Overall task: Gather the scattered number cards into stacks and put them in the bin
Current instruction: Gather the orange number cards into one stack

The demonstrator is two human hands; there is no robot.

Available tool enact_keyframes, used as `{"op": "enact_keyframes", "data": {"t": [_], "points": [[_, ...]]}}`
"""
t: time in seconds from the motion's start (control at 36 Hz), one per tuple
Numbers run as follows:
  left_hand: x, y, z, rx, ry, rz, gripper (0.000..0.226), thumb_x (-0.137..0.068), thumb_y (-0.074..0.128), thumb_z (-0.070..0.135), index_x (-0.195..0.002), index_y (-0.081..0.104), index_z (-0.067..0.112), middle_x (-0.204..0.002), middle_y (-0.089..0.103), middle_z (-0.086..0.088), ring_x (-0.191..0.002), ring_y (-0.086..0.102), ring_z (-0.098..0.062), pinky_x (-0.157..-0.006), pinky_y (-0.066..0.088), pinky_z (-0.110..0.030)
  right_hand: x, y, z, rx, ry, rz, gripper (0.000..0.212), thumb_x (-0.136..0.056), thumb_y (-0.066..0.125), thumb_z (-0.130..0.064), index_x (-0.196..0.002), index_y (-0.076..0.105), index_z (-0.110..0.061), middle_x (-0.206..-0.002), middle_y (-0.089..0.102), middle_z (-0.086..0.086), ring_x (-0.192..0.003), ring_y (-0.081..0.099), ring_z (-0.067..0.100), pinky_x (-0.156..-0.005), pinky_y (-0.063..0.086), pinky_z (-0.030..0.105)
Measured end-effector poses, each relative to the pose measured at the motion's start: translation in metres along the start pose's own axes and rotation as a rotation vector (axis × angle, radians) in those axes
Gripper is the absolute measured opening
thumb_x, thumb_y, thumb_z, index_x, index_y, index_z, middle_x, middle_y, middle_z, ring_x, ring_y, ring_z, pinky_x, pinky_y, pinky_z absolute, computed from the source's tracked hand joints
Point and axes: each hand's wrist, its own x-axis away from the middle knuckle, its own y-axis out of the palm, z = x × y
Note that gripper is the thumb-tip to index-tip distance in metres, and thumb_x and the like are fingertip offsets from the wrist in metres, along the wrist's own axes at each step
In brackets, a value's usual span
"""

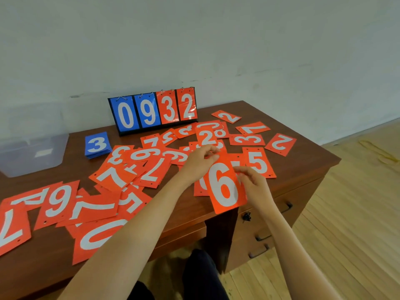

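Several orange number cards (149, 169) lie scattered over a brown desk (177, 204). My right hand (252, 182) pinches the right edge of an orange card marked 6 (224, 188), lifted above the desk's front edge. My left hand (200, 162) pinches another orange card just behind the 6, below a card marked 2 (206, 137). A stack of blue cards with a 3 on top (96, 146) sits at the back left. A clear plastic bin (32, 152) stands at the far left of the desk.
A flip scoreboard (153, 111) reading 0 9 3 2 stands at the back of the desk against the white wall. Drawers with dark handles (263, 237) are under the desk's right side. A wooden floor (346, 213) lies to the right.
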Motion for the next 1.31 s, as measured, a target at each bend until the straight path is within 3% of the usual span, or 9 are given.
{"op": "enact_keyframes", "data": {"t": [0.17, 0.28, 0.47, 0.58, 0.75, 0.92, 1.08, 1.22, 1.31], "points": [[-0.013, 0.035, 0.022, -0.053, 0.147, 0.023, 0.024, -0.095, 0.052, 0.019, -0.118, 0.057, 0.016, -0.122, 0.058, -0.003, -0.114, 0.053, -0.015, -0.083, 0.041, -0.014, 0.006, -0.014, 0.004, 0.068, 0.018, 0.073, 0.035, -0.085, 0.065, -0.035, -0.114, 0.050, -0.022, -0.107, 0.059, -0.013, -0.088, 0.064, 0.008, -0.065, 0.053, 0.015], [-0.015, 0.055, 0.019, -0.047, 0.096, 0.177, 0.035, -0.095, 0.052, 0.021, -0.129, 0.046, 0.014, -0.134, 0.044, -0.004, -0.125, 0.042, -0.017, -0.102, 0.039, -0.029, 0.002, -0.031, 0.014, -0.019, 0.048, 0.270, 0.049, -0.090, 0.062, -0.028, -0.133, 0.038, -0.023, -0.127, 0.055, -0.003, -0.105, 0.061, 0.017, -0.084, 0.056, 0.035], [0.019, 0.088, -0.020, -0.467, 0.176, -0.318, 0.044, -0.093, 0.053, 0.038, -0.129, 0.050, 0.013, -0.136, 0.046, -0.003, -0.126, 0.043, -0.023, -0.101, 0.038, -0.034, 0.007, -0.060, 0.029, -0.008, 0.033, 0.393, 0.058, -0.094, 0.056, -0.025, -0.141, 0.024, -0.036, -0.128, 0.048, -0.011, -0.112, 0.055, 0.017, -0.085, 0.052, 0.034], [0.033, 0.093, -0.024, -0.770, 0.285, -0.344, 0.064, -0.092, 0.051, 0.047, -0.145, 0.033, 0.016, -0.152, 0.032, -0.002, -0.140, 0.027, -0.021, -0.117, 0.014, -0.035, 0.012, -0.061, 0.031, 0.009, 0.035, 0.382, 0.053, -0.095, 0.055, -0.027, -0.140, 0.027, -0.035, -0.134, 0.046, -0.005, -0.108, 0.052, 0.014, -0.081, 0.051, 0.030], [0.044, 0.078, -0.028, -0.529, 0.275, -0.186, 0.030, -0.098, 0.044, 0.030, -0.121, 0.060, 0.021, -0.122, 0.063, 0.002, -0.107, 0.059, -0.014, -0.089, 0.046, -0.022, 0.018, -0.055, 0.031, 0.043, 0.014, 0.361, 0.048, -0.096, 0.052, -0.027, -0.137, 0.030, -0.038, -0.136, 0.046, -0.004, -0.114, 0.052, 0.019, -0.085, 0.051, 0.035], [0.048, 0.041, -0.015, -0.183, 0.272, 0.165, 0.026, -0.098, 0.043, 0.028, -0.119, 0.057, 0.019, -0.113, 0.058, 0.011, -0.102, 0.052, 0.001, -0.075, 0.036, 0.000, 0.018, -0.055, 0.020, -0.007, -0.012, 0.448, 0.039, -0.098, 0.048, -0.025, -0.134, 0.036, -0.036, -0.137, 0.046, -0.004, -0.120, 0.050, 0.023, -0.092, 0.052, 0.042], [0.048, 0.017, 0.009, 0.405, 0.062, 0.217, 0.023, -0.090, 0.059, 0.027, -0.110, 0.046, 0.025, -0.113, 0.061, 0.001, -0.101, 0.062, -0.014, -0.080, 0.055, -0.028, 0.021, -0.045, 0.014, -0.033, -0.045, 0.280, 0.036, -0.098, 0.049, -0.021, -0.130, 0.040, -0.035, -0.130, 0.049, -0.010, -0.116, 0.054, 0.019, -0.089, 0.054, 0.043], [0.043, 0.025, 0.012, 0.387, 0.014, 0.137, 0.022, -0.087, 0.064, 0.025, -0.103, 0.053, 0.014, -0.105, 0.067, -0.003, -0.090, 0.068, -0.016, -0.072, 0.058, -0.027, 0.025, -0.024, 0.002, -0.202, -0.052, 0.144, 0.018, -0.098, 0.047, -0.029, -0.113, 0.050, -0.037, -0.116, 0.058, -0.011, -0.099, 0.064, 0.013, -0.078, 0.058, 0.031], [0.040, 0.035, 0.007, 0.310, 0.024, 0.151, 0.021, -0.087, 0.065, 0.026, -0.097, 0.053, 0.011, -0.097, 0.067, -0.001, -0.086, 0.067, -0.016, -0.070, 0.056, -0.024, 0.028, -0.017, -0.002, -0.188, -0.072, 0.096, 0.030, -0.091, 0.059, -0.026, -0.119, 0.048, -0.031, -0.108, 0.057, -0.018, -0.093, 0.065, 0.009, -0.067, 0.055, 0.019]]}}
